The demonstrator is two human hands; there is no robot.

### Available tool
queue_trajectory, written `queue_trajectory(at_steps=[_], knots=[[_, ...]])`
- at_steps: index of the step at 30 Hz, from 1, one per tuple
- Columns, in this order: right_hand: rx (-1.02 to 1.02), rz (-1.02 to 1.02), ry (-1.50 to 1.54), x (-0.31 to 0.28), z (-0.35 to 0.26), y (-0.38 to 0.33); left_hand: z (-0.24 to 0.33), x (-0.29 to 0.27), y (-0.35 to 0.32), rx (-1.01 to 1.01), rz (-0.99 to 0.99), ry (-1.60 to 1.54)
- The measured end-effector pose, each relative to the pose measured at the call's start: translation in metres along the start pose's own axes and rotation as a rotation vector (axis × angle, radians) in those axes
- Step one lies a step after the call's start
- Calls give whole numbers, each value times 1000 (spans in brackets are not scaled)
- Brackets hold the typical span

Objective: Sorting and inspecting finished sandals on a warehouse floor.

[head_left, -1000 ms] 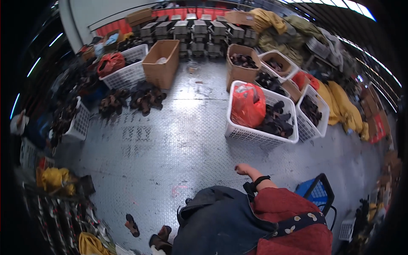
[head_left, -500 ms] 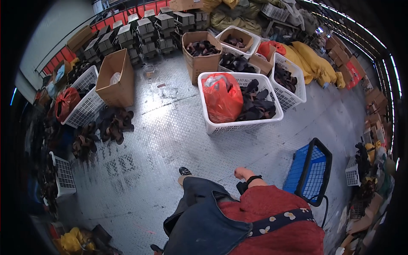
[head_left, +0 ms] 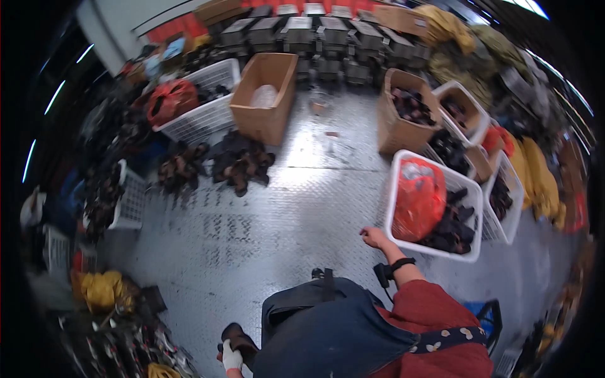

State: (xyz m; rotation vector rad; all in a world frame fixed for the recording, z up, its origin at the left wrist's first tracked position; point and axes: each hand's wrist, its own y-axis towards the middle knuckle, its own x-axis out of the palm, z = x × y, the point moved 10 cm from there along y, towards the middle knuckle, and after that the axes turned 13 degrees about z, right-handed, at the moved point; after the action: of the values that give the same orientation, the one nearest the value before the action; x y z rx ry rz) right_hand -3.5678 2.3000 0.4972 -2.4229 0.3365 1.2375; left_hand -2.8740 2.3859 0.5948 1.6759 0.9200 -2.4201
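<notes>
My right hand [head_left: 373, 237] is bare with a black band on the wrist. It hangs at my side with loosely curled fingers and nothing in it, just left of a white basket [head_left: 467, 198]. That basket holds a red bag [head_left: 417, 196] and dark shoes [head_left: 455, 228]. My left hand [head_left: 232, 359] wears a white glove at the bottom edge and grips a dark shoe [head_left: 239, 337]. My dark apron and red sleeve fill the lower middle.
A metal tread-plate floor [head_left: 283, 220] lies ahead. On it are a pile of dark shoes [head_left: 239, 164], an open cardboard box [head_left: 265, 94], a second box of shoes [head_left: 406, 116], more white baskets [head_left: 195, 116] and grey crates [head_left: 315, 34] at the back. Yellow bags [head_left: 535, 176] lie right.
The view has swung left and the white basket with the red bag now sits at my right. My right hand stays low by my side. The gloved left hand with the shoe has come into view.
</notes>
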Motion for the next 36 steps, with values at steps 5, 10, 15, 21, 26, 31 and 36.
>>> queue_trajectory(at_steps=[5,10,15,21,26,31,36], knots=[[10,-131,-27,30,-5,55,51,-23,47,-85,-37,35],[100,-463,-165,84,-38,74,-77,55,68,-282,-128,9],[530,-519,-5,97,-52,99,-111,80,95,-422,-354,74],[-43,-370,-151,135,-233,263,-107,9,238,-402,-221,-43],[-219,-372,-48,176,-420,358,-18,-154,336,-430,251,-220],[-486,-436,-211,247,-503,439,19,-201,398,-444,307,-332],[-921,-667,-614,330,-553,485,-25,-113,366,-733,92,-351]])
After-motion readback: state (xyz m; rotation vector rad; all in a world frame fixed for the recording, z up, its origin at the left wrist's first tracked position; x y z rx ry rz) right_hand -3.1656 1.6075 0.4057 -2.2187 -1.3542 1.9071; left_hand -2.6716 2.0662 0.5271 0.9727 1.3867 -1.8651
